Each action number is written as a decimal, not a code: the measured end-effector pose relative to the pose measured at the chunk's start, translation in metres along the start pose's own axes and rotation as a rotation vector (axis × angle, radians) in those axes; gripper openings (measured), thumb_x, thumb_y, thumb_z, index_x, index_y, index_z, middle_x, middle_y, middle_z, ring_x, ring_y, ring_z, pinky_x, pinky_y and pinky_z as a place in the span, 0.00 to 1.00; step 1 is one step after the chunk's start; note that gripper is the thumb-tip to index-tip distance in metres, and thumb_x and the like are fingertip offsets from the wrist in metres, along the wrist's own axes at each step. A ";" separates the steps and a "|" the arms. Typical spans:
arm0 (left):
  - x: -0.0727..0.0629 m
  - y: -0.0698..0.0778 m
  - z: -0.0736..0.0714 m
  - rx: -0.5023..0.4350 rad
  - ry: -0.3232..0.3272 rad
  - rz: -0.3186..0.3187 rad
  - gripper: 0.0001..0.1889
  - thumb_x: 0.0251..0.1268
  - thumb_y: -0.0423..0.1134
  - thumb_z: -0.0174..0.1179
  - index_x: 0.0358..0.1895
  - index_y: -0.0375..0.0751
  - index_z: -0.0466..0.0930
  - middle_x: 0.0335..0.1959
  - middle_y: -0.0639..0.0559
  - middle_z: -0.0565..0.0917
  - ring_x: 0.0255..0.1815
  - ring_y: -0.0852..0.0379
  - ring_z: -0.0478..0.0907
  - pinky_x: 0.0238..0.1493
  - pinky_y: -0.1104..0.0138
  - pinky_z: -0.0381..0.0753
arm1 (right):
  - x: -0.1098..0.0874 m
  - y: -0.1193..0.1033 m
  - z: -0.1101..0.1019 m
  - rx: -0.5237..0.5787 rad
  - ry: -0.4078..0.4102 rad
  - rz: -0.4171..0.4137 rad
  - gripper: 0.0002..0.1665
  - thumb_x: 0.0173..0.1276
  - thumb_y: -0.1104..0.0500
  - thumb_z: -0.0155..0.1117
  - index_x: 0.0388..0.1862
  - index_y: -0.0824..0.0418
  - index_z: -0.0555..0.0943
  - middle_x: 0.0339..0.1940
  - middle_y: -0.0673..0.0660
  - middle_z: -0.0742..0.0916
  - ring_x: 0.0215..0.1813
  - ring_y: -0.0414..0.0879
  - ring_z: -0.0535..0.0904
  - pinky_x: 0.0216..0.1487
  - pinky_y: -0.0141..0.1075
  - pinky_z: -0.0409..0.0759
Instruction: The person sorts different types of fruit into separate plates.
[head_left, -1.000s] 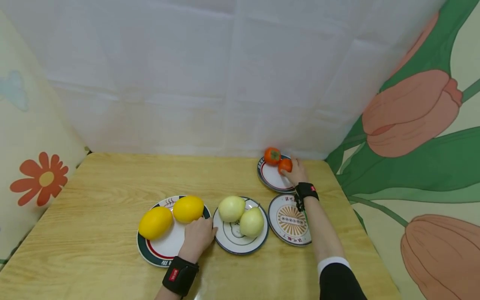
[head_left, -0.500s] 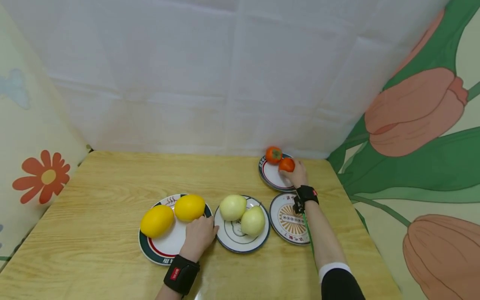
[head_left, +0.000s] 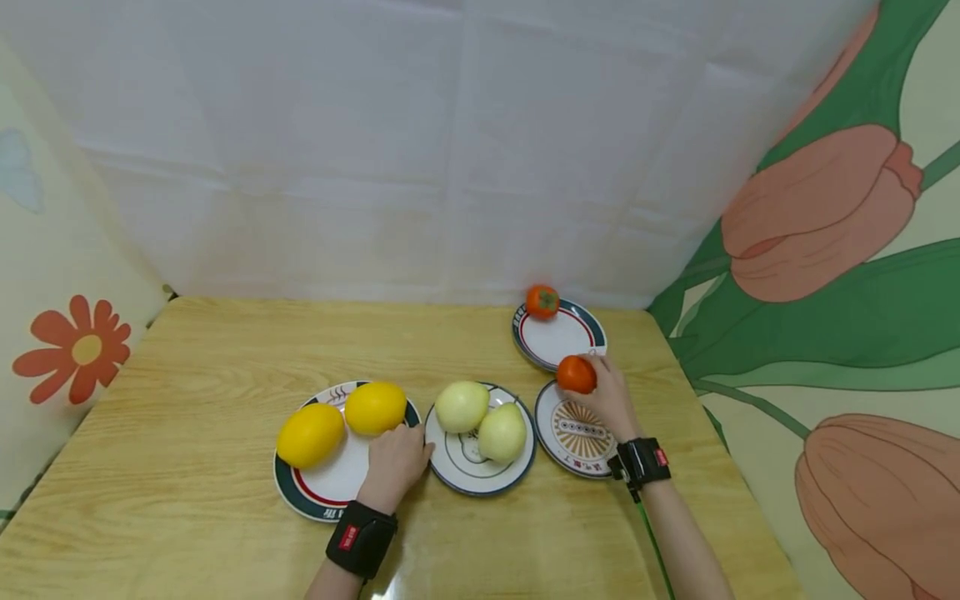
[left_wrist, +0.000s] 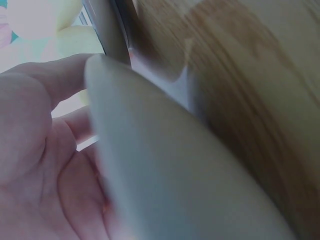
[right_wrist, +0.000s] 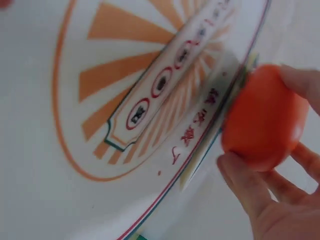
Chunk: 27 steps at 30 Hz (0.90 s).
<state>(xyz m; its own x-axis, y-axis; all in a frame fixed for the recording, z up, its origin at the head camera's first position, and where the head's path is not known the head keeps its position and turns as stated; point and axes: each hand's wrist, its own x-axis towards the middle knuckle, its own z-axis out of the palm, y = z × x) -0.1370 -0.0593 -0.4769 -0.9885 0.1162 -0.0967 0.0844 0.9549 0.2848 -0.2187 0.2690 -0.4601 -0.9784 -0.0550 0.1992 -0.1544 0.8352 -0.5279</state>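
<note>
My right hand (head_left: 607, 398) holds an orange persimmon (head_left: 576, 374) between thumb and fingers. It is over the near rim of the far plate and the far edge of the sunburst-patterned plate (head_left: 570, 442); in the right wrist view the persimmon (right_wrist: 265, 120) is beside that plate's rim. A second persimmon (head_left: 542, 302) lies on the far plate (head_left: 558, 337). My left hand (head_left: 397, 458) grips the right rim of the dark-rimmed plate (head_left: 330, 492), fingers curled over it. Two yellow oval fruits (head_left: 311, 436) rest on this plate. The left wrist view shows a blurred pale plate edge (left_wrist: 150, 160) hiding the fingertips.
Two pale green pears (head_left: 502, 433) sit on a white plate (head_left: 480, 483) between the left plate and the sunburst plate. The wooden table (head_left: 187, 392) ends at a white cloth (head_left: 337, 167) behind. A green cord (head_left: 656, 542) trails along the right forearm.
My right hand has lifted one persimmon off the far plate and brought it nearer, toward the sunburst plate. The left hand stays at the dark-rimmed plate.
</note>
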 end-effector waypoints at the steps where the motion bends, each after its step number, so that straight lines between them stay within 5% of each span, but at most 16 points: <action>1: 0.000 0.000 0.000 -0.002 -0.005 -0.002 0.16 0.62 0.47 0.62 0.40 0.35 0.81 0.18 0.48 0.73 0.18 0.53 0.69 0.19 0.66 0.66 | -0.004 0.000 0.000 -0.006 -0.011 0.001 0.41 0.50 0.54 0.77 0.62 0.63 0.71 0.60 0.68 0.74 0.58 0.64 0.74 0.56 0.57 0.74; 16: 0.001 0.000 0.002 -0.002 -0.024 -0.014 0.17 0.63 0.48 0.61 0.41 0.35 0.82 0.18 0.48 0.72 0.18 0.53 0.69 0.19 0.67 0.63 | -0.025 -0.003 -0.003 -0.080 -0.175 0.054 0.42 0.49 0.55 0.77 0.63 0.60 0.71 0.58 0.64 0.75 0.58 0.61 0.74 0.56 0.56 0.75; 27: 0.000 0.001 0.000 0.004 -0.010 -0.007 0.16 0.63 0.47 0.61 0.40 0.35 0.81 0.18 0.48 0.71 0.18 0.53 0.68 0.19 0.67 0.63 | -0.030 -0.001 0.003 -0.070 -0.189 0.094 0.43 0.52 0.53 0.75 0.65 0.59 0.66 0.60 0.63 0.73 0.58 0.60 0.74 0.56 0.57 0.75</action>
<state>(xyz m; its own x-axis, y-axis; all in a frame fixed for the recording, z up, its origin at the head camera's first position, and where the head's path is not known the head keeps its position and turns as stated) -0.1366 -0.0587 -0.4768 -0.9878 0.1119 -0.1088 0.0775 0.9569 0.2800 -0.1896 0.2680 -0.4682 -0.9974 -0.0711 -0.0103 -0.0576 0.8768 -0.4773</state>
